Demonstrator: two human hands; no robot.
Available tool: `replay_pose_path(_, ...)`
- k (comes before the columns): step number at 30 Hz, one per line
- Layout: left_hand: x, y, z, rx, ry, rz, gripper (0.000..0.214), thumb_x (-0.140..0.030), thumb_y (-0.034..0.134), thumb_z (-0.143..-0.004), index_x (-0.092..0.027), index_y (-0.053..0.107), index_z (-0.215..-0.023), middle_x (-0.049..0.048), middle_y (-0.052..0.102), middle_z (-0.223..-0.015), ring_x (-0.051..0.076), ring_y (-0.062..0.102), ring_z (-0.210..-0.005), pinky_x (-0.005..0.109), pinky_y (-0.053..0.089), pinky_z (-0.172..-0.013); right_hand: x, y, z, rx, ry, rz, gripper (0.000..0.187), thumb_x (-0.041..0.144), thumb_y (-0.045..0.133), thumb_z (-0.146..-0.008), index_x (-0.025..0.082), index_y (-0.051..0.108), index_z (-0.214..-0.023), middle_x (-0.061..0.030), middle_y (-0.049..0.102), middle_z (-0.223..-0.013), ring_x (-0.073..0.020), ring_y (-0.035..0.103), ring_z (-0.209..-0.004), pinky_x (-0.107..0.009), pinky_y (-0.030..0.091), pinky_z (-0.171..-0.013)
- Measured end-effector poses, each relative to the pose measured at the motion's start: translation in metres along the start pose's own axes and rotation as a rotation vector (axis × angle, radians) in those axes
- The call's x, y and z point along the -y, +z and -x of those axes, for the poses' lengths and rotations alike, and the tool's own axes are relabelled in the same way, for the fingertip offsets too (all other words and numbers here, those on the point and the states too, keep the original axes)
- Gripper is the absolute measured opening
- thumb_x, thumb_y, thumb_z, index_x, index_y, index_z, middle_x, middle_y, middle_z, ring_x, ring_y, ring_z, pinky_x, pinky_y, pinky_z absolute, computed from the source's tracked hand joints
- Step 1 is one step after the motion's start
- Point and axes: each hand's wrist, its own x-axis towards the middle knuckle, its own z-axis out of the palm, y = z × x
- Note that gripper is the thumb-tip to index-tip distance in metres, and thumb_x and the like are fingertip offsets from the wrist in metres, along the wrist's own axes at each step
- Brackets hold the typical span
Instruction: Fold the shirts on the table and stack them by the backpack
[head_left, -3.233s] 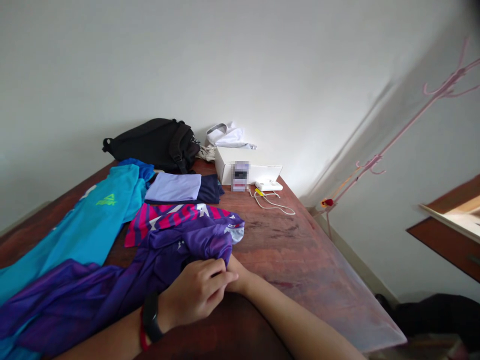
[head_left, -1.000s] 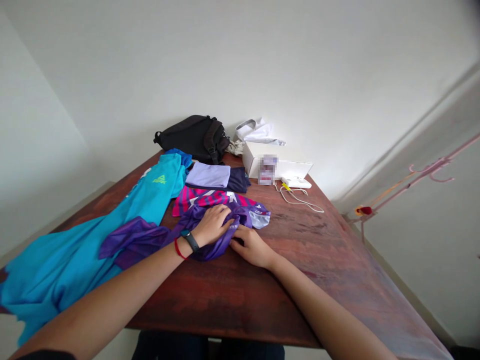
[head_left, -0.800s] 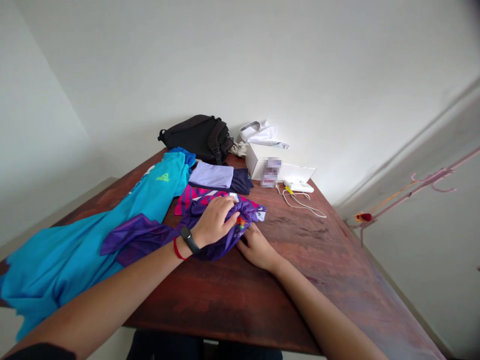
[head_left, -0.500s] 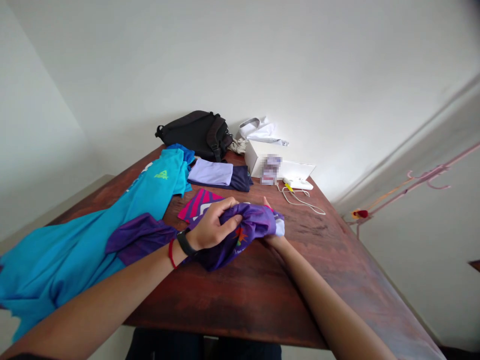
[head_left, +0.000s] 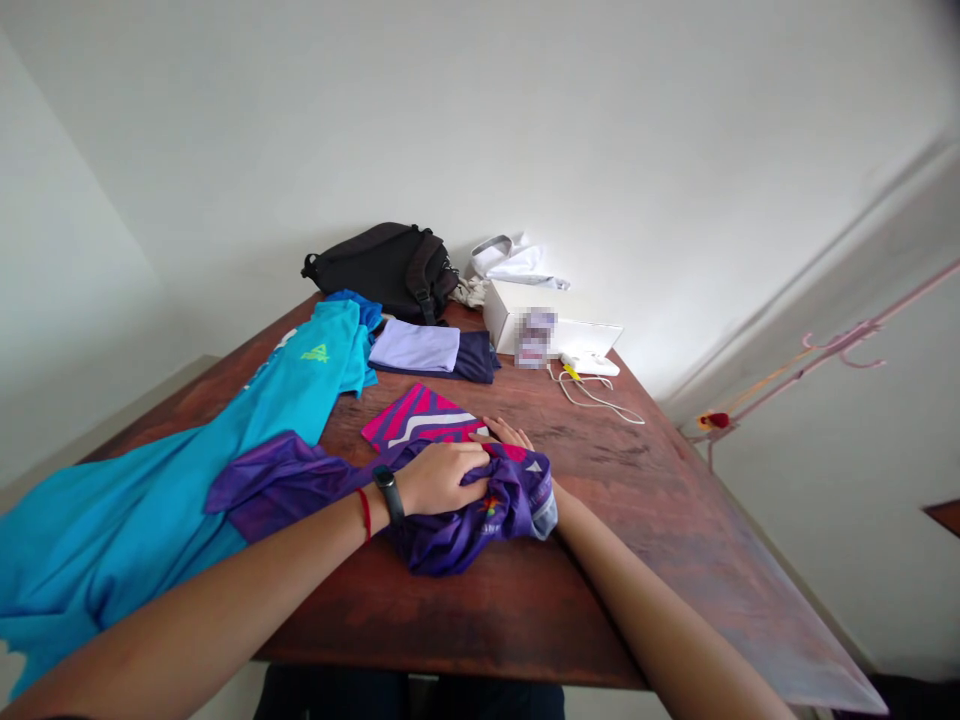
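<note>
And here's your left hand [head_left: 442, 478], fingers curled on the bunched purple garment [head_left: 446, 540] in front of you! Your right hand [head_left: 511, 434] is at its far side, mostly hidden by the cloth, fingertips showing. Magenta-striped cloth [head_left: 420, 412] lies just beyond. On your left, a turquoise garment [head_left: 232, 425] sprawls along the tabletop [head_left: 480, 630], purple fabric across it. Further back: folded lavender cloth [head_left: 416, 345], black backpack [head_left: 371, 268], white box [head_left: 499, 313], and a loose white cable [head_left: 600, 405] to the right.

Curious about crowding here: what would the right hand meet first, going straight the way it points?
Probably the pink-and-purple striped cloth; the right hand seems right at its edge, though contact is unclear.
</note>
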Motion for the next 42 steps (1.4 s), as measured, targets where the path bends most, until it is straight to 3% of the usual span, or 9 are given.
replay_pose_path(4, 0.0, 0.0, -0.001, 0.003, -0.001, -0.007, 0.016, -0.03, 0.055, -0.098, -0.019, 0.061, -0.088, 0.0039, 0.069, -0.095, 0.02, 0.066, -0.088, 0.027, 0.044, -0.075, -0.005, 0.006, 0.004, 0.032, -0.008, 0.071, 0.053, 0.041, 0.048, -0.099, 0.029, 0.047, -0.15, -0.0052, 0.048, -0.153, -0.0307, 0.035, -0.145, -0.049, 0.029, -0.12)
replay_pose_path(10, 0.001, 0.001, -0.001, -0.003, -0.011, -0.007, 0.017, -0.031, 0.055, -0.098, -0.019, 0.063, -0.089, 0.0044, 0.07, -0.096, 0.021, 0.067, -0.089, 0.028, 0.044, -0.075, -0.012, 0.009, 0.002, 0.064, -0.064, 0.151, 0.06, 0.039, 0.048, -0.097, 0.025, 0.039, -0.155, -0.0069, 0.043, -0.157, -0.0286, 0.033, -0.148, -0.048, 0.024, -0.123)
replay_pose_path(28, 0.0, 0.001, 0.0, -0.015, -0.01, 0.006, 0.016, -0.03, 0.057, -0.097, -0.019, 0.064, -0.088, 0.0037, 0.069, -0.094, 0.019, 0.067, -0.086, 0.026, 0.044, -0.072, -0.019, 0.018, 0.004, 0.054, -0.026, 0.129, 0.053, 0.039, 0.043, -0.099, 0.026, 0.045, -0.151, -0.0057, 0.046, -0.155, -0.0277, 0.032, -0.148, -0.049, 0.024, -0.123)
replay_pose_path(35, -0.001, 0.001, 0.0, -0.014, -0.016, 0.009, 0.015, -0.03, 0.057, -0.097, -0.019, 0.064, -0.088, 0.0045, 0.07, -0.095, 0.019, 0.066, -0.085, 0.026, 0.044, -0.072, -0.022, 0.019, 0.009, 0.112, -0.01, 0.087, 0.047, 0.036, 0.04, -0.101, 0.024, 0.054, -0.145, -0.0046, 0.056, -0.146, -0.0293, 0.035, -0.146, -0.045, 0.026, -0.122)
replay_pose_path(40, -0.001, 0.0, 0.0, -0.011, -0.021, 0.01, 0.016, -0.03, 0.057, -0.097, -0.019, 0.064, -0.088, 0.0045, 0.07, -0.094, 0.02, 0.067, -0.086, 0.026, 0.045, -0.073, -0.018, 0.017, 0.01, 0.131, 0.003, 0.117, 0.047, 0.04, 0.048, -0.099, 0.026, 0.055, -0.143, -0.0066, 0.052, -0.149, -0.0342, 0.035, -0.145, -0.052, 0.024, -0.122)
replay_pose_path(42, 0.0, 0.0, 0.0, -0.012, -0.02, 0.025, 0.017, -0.032, 0.056, -0.097, -0.019, 0.065, -0.09, 0.005, 0.07, -0.097, 0.02, 0.067, -0.088, 0.027, 0.046, -0.074, -0.013, 0.013, 0.01, 0.106, -0.012, 0.14, 0.045, 0.04, 0.05, -0.099, 0.028, 0.055, -0.142, -0.0082, 0.049, -0.151, -0.0342, 0.038, -0.143, -0.054, 0.029, -0.119)
